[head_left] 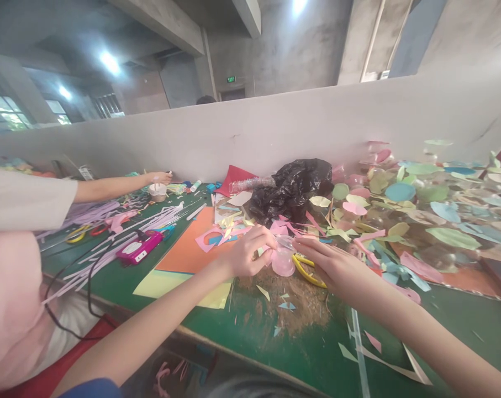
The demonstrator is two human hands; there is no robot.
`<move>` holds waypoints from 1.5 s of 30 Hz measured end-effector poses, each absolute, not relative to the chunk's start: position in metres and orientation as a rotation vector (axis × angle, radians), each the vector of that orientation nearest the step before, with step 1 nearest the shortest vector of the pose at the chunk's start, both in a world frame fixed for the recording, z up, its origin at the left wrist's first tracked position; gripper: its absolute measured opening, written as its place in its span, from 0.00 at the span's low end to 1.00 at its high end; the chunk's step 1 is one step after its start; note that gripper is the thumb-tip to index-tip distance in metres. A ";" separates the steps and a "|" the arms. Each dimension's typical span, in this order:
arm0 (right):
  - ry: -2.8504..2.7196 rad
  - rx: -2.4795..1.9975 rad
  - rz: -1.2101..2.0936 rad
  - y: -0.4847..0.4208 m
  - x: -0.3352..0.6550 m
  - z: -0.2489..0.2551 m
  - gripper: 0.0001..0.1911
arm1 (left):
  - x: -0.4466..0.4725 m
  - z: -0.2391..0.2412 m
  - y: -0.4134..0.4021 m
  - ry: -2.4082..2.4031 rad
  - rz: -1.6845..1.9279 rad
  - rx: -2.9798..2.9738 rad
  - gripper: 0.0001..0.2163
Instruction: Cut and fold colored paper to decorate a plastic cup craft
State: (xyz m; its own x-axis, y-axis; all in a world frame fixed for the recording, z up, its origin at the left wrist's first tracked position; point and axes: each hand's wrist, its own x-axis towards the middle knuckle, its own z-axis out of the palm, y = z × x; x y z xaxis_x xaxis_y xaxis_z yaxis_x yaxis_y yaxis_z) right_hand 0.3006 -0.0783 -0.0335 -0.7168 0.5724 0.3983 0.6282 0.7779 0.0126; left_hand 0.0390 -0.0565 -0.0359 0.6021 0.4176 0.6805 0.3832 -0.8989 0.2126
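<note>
Near frame centre, left hand [251,251] pinches the pink cup [283,264], fingertips almost together, while right hand [330,260] extends fingers towards its rim, hold unclear; light, even pressure should avoid denting it.

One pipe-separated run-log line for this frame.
left hand: at pink translucent plastic piece | right hand: at same piece, near yellow scissors handle | nearby: black plastic bag, orange paper
</note>
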 end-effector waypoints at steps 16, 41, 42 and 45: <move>-2.577 -0.875 -0.200 -0.080 0.299 -0.030 0.34 | 0.039 -0.035 -0.055 0.682 1.191 2.731 0.06; -2.468 -1.027 -0.424 -0.087 0.304 -0.028 0.25 | -0.101 -0.044 0.042 2.235 1.078 2.049 0.08; -2.472 -1.020 -0.416 -0.088 0.304 -0.028 0.25 | -0.101 -0.046 0.042 2.255 1.056 2.063 0.08; -2.488 -0.992 -0.390 -0.090 0.303 -0.026 0.25 | -0.100 -0.054 0.039 2.280 0.991 2.118 0.08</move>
State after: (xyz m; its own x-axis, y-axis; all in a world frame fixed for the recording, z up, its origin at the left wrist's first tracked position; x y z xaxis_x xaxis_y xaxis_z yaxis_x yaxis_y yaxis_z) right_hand 0.3028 -0.0901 -0.0264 -0.6510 0.5816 0.4879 0.7030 0.7043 0.0984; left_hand -0.0999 0.0390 -0.0535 -0.1545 0.8644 0.4785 0.9394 -0.0214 0.3420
